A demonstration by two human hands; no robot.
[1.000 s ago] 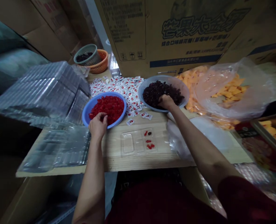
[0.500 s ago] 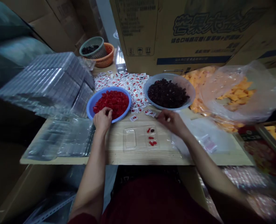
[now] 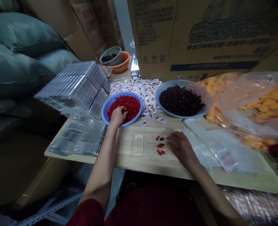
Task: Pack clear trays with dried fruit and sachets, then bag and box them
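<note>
My left hand (image 3: 119, 116) reaches into a blue bowl (image 3: 105, 116) of red, glossy dried-fruit-like pieces (image 3: 130, 104). Its fingertips are pinched together among the pieces; what they hold is hidden. On the table before me lies a clear plastic tray (image 3: 139, 144) with red pieces (image 3: 161, 152) and dark pieces (image 3: 162, 144) in its small right-hand compartments. My right hand (image 3: 180, 147) is at the right edge of that tray, fingers bent and closed beside the upper compartments. Whatever it grips is too small to make out. Behind it stands a pale bowl (image 3: 209, 100) of dark raisin-like pieces (image 3: 181, 101).
Many small white-and-red sachets (image 3: 149, 91) are spread behind the bowls. Stacked clear trays (image 3: 75, 84) rise at left. Orange fruit-like slices (image 3: 266, 106) in plastic bags lie at right. A large carton (image 3: 157, 40) and two baskets (image 3: 120, 66) stand behind.
My right hand has moved from the loose sachets down to the tray's right edge. Another dark piece now shows in the middle compartment. My left hand has gone further into the red pieces. The view has shifted.
</note>
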